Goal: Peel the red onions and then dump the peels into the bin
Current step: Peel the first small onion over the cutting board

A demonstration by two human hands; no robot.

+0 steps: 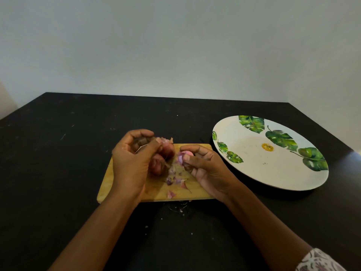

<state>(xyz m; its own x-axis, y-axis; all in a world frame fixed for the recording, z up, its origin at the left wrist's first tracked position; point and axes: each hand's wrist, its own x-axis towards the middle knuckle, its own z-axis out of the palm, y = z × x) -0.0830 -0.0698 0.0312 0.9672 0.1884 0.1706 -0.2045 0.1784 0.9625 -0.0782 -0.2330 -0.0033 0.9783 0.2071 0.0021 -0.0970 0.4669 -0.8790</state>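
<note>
A wooden cutting board [197, 189] lies on the black table, straight in front of me. My right hand [205, 169] grips a small, pale pink, partly peeled onion [185, 155] between thumb and fingers above the board. My left hand [130, 161] pinches a strip of peel [165, 141] at its fingertips, just left of that onion. Two red onions with skin on, one [169, 149] behind the other [157, 165], sit on the board under my left hand. Several purple peel scraps [174, 180] lie scattered on the board. No bin is in view.
A large white plate [271, 153] with green leaf prints stands on the table to the right of the board. A few peel crumbs [179, 209] lie on the table in front of the board. A pale wall rises behind the table's far edge.
</note>
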